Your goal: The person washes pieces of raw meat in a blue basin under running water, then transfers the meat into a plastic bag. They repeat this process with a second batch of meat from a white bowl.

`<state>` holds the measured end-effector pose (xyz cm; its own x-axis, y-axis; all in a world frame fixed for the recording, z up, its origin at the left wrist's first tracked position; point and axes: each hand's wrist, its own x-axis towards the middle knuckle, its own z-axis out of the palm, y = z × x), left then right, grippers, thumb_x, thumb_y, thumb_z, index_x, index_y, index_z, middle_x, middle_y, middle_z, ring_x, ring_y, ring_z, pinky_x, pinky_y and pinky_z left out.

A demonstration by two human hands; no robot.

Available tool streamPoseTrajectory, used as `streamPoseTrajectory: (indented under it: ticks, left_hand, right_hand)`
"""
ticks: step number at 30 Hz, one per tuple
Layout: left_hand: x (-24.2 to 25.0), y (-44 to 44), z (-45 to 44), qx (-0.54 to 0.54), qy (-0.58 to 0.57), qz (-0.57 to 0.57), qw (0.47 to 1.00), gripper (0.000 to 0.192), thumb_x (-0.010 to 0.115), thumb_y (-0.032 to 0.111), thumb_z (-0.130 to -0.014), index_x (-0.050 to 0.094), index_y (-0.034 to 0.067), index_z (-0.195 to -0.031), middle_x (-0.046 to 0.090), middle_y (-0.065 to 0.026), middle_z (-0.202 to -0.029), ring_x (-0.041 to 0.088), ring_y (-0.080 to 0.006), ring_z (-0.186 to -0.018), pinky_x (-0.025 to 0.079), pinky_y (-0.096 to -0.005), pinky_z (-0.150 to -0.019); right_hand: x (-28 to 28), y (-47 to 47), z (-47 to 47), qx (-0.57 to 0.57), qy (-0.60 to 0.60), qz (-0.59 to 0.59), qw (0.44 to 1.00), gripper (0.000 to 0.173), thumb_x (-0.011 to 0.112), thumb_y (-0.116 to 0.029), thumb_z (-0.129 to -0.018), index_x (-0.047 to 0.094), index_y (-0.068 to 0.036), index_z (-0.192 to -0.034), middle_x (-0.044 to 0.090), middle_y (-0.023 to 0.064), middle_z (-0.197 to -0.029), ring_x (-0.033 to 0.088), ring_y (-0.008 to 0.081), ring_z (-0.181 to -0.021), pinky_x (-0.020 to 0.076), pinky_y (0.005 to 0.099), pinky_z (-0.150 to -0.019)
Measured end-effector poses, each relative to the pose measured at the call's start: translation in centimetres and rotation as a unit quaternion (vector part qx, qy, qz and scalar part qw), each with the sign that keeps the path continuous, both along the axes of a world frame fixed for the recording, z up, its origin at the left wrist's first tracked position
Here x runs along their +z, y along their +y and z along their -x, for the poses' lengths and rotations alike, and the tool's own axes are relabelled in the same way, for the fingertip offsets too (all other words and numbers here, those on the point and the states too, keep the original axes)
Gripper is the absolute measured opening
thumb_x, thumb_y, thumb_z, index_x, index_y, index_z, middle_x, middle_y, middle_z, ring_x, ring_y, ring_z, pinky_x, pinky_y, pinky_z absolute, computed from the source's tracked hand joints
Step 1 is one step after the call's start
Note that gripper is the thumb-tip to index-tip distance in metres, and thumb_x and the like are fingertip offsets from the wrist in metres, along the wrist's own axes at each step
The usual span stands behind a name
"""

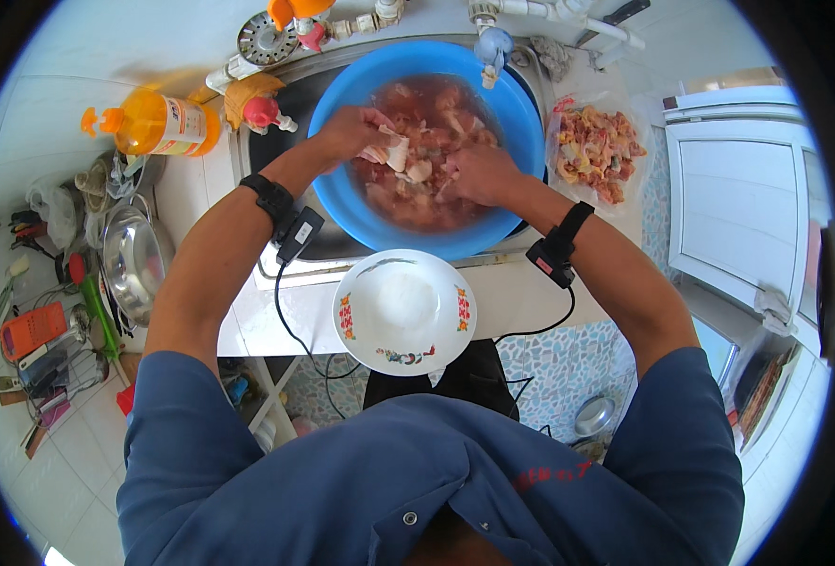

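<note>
A large blue plastic basin [428,56] rests in the metal sink [276,156], part full of reddish water with raw meat pieces [453,106] in it. My left hand [354,134] is over the basin's left side, its fingers closed on a pale piece of meat [395,150] lifted above the water. Lower right of the middle, my right hand [485,175] is partly in the water, with its fingertips against meat; whether it grips a piece is hidden. In front of the basin, at the counter's near edge, stands a white patterned bowl [405,311].
A plastic bag of cut raw meat [598,152] lies right of the sink. A blue-handled tap [493,53] overhangs the basin's far rim. An orange pump bottle [163,127] and a metal basin [134,262] are at the left. Cables hang from both wrist straps.
</note>
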<state>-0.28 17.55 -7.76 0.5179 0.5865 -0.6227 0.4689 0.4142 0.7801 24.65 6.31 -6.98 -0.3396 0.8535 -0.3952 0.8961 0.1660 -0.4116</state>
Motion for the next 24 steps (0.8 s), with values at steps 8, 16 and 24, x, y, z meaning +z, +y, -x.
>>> streamPoseTrajectory:
  ticks: [8,16,24]
  left_hand:
    - [0.6,-2.7,-0.8,0.032,-0.094,0.09,0.991,0.025,0.075,0.011,-0.09,0.063,0.003,-0.111,0.069,-0.0079,-0.097,0.07,-0.0165,-0.087,0.055,-0.0278,-0.074]
    - [0.3,-2.7,0.7,-0.061,-0.041,0.019,0.997,0.019,0.065,0.002,-0.089,0.068,0.0,-0.108,0.07,-0.009,-0.1,0.067,-0.0174,-0.097,0.055,-0.0312,-0.084]
    - [1.5,-3.8,0.0,-0.129,-0.032,-0.128,0.983,0.037,0.064,0.005,-0.09,0.065,0.003,-0.126,0.069,-0.0088,-0.122,0.062,-0.0183,-0.113,0.049,-0.0317,-0.1]
  right_hand:
    - [-0.4,1.3,2.9,-0.255,0.435,0.242,0.829,0.028,0.076,-0.025,-0.087,0.072,-0.003,-0.104,0.072,0.0085,-0.095,0.069,0.0185,-0.079,0.0565,0.0326,-0.069]
    - [-0.8,1.0,0.4,-0.278,0.465,0.332,0.772,0.033,0.066,-0.01,-0.096,0.064,0.003,-0.126,0.069,0.0109,-0.109,0.07,0.0186,-0.097,0.0604,0.0286,-0.08]
    - [-0.6,1.3,-0.6,-0.37,0.464,0.394,0.702,0.033,0.058,-0.018,-0.103,0.059,0.001,-0.13,0.071,0.0145,-0.113,0.071,0.0161,-0.095,0.0606,0.0245,-0.078]
